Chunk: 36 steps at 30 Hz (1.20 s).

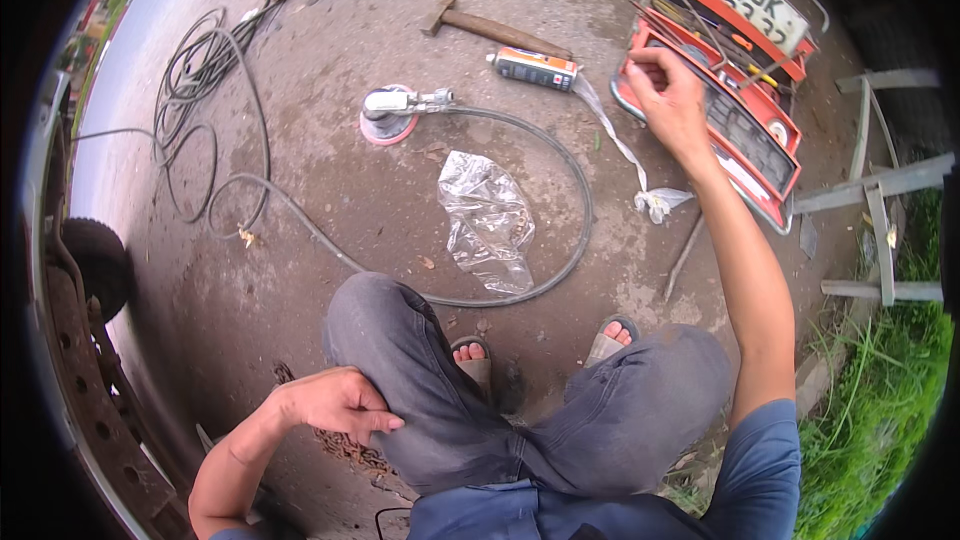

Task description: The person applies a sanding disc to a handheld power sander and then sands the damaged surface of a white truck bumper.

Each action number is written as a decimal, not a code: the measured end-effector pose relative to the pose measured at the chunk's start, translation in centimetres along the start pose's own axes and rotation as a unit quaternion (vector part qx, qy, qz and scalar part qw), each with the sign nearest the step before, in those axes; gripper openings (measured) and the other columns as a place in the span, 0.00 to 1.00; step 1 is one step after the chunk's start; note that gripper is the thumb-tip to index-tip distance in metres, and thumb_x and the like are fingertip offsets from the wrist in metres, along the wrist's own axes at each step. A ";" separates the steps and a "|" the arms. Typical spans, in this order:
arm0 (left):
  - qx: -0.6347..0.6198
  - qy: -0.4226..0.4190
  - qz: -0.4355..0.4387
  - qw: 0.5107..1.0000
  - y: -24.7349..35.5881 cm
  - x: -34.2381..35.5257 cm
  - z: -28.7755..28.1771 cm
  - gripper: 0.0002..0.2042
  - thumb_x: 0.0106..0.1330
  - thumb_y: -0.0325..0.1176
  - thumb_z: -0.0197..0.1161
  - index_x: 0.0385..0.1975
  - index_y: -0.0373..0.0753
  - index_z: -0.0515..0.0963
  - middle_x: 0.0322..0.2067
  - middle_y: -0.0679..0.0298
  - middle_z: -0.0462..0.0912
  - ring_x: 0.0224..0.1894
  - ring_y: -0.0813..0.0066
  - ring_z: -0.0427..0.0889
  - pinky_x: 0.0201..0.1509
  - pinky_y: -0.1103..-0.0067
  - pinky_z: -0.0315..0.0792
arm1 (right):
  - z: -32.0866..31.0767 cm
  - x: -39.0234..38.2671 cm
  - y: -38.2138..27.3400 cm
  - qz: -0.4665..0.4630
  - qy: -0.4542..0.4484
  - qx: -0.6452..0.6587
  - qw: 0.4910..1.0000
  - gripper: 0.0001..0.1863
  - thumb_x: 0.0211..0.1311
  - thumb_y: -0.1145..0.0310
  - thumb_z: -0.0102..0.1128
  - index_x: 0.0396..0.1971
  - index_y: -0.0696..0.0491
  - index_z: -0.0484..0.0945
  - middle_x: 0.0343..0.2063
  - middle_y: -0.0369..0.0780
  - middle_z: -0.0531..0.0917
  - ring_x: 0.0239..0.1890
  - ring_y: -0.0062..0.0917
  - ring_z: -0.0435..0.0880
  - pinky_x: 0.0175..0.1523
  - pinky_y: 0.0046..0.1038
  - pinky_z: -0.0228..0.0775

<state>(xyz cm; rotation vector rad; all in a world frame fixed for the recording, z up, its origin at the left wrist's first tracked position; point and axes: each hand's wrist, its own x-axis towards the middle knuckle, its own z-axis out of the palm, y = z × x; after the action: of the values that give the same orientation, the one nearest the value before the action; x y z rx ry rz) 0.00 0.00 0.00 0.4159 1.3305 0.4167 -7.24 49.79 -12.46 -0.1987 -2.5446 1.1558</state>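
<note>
My right hand (665,98) is raised over the near side of an open red metal toolbox (790,165). Its fingers are curled in toward the thumb in a pinch; whether a small thing is between them I cannot make out. Against my left thigh rests my left hand (345,403), fingers loosely curled, with nothing visible in it. Beside the toolbox lies an orange and dark spray can (537,68), next to a wooden-handled hammer (500,28). An air sander (390,112) with a round pink-edged pad is on the ground, joined to a grey hose (585,190).
A crumpled clear plastic bag (485,220) lies inside the hose's loop. More hose (205,70) is coiled at the far left. A twisted white plastic strip (625,145) trails near the toolbox, which carries a number plate (750,0). Metal bars (875,190) stand right; a rusty chain (350,450) lies left.
</note>
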 end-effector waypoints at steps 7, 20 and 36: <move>-0.007 0.297 0.109 0.949 -1.5 -4.5 11.9 0.23 0.70 0.43 0.67 0.13 0.37 0.77 0.12 0.57 0.74 0.16 0.52 0.73 0.22 0.67 0.66 | 25.8 7.5 -2.1 -0.067 -0.303 -0.306 0.900 0.35 0.62 0.56 0.68 0.65 0.55 0.68 0.60 0.53 0.78 0.62 0.48 0.78 0.64 0.44 0.72; -0.153 0.258 0.083 0.950 1.3 -8.4 18.2 0.26 0.74 0.50 0.60 0.16 0.38 0.79 0.12 0.59 0.78 0.13 0.61 0.78 0.20 0.70 0.70 | 22.3 7.3 -13.6 0.369 -0.341 0.147 0.852 0.18 0.65 0.56 0.71 0.24 0.49 0.73 0.17 0.30 0.68 0.13 0.16 0.59 0.17 0.25 0.46; -0.580 0.522 0.253 0.572 25.3 -17.5 23.6 0.21 0.70 0.38 0.69 0.56 0.31 0.76 0.47 0.55 0.86 0.49 0.73 0.85 0.52 0.76 0.79 | -25.4 -7.3 -47.5 0.424 -0.344 0.375 0.749 0.14 0.78 0.58 0.57 0.32 0.47 0.69 0.16 0.25 0.59 0.14 0.11 0.55 0.19 0.19 0.47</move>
<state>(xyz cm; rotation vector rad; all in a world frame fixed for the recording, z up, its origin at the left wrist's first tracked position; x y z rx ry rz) 18.53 11.40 32.09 -0.7664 1.6439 2.1290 9.33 34.43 37.05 -0.9231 -2.2047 2.9667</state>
